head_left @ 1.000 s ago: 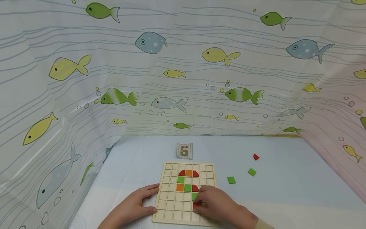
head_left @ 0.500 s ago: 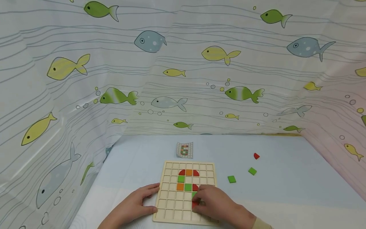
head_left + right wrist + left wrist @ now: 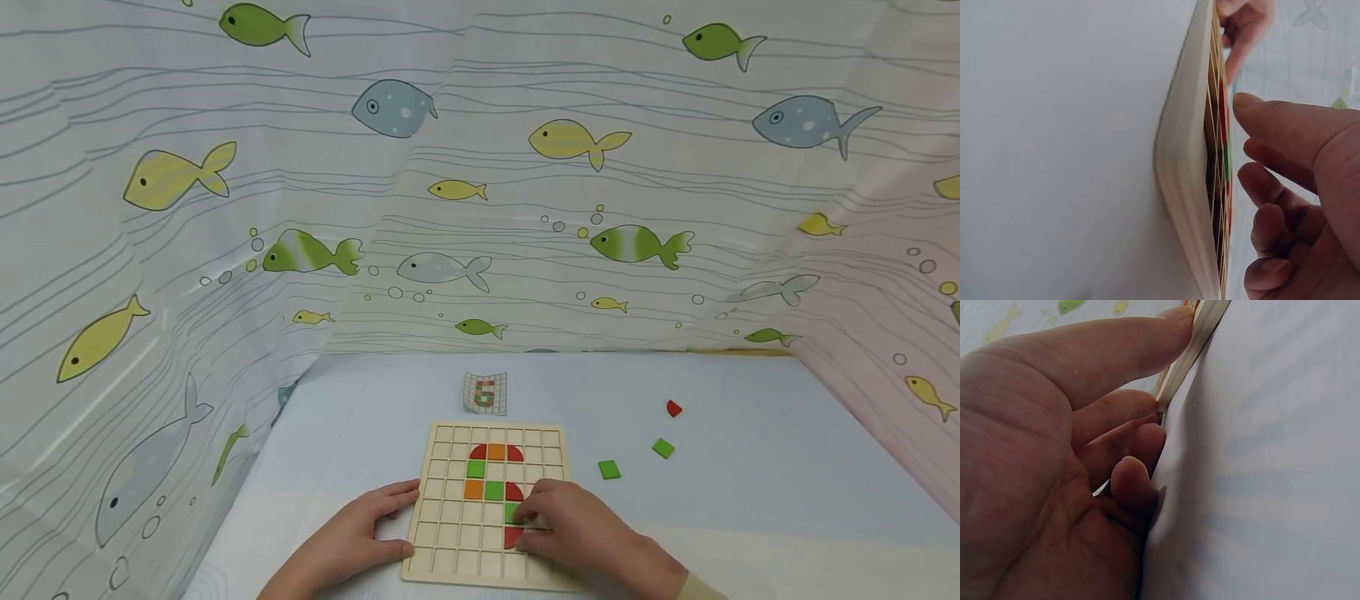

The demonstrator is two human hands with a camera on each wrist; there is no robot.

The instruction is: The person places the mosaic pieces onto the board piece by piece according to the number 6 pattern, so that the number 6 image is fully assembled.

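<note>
A wooden grid board (image 3: 446,537) lies in front of me, with red quarter-rounds and green and orange squares set in its cells. My left hand (image 3: 360,533) rests at the board's left side, thumb and fingertips touching its edge; the left wrist view shows the thumb (image 3: 1169,340) against the rim. Over the right part of the board is my right hand (image 3: 581,533), fingertips beside the lowest red quarter-round (image 3: 513,537) and the green square (image 3: 512,512) above it. In the right wrist view its thumb and fingers (image 3: 1272,119) are spread apart, holding nothing, slightly off the board.
Behind the board lies a small pattern card (image 3: 485,393) with a coloured figure on a grid. To the right on the pale cloth are a green square (image 3: 609,469), another green square (image 3: 663,448) and a red quarter-round (image 3: 674,408). Fish-print curtain (image 3: 480,250) surrounds the table.
My right hand has let go of the lowest red quarter-round and drawn slightly right, so more of that piece shows. The left hand stays at the board's edge.
</note>
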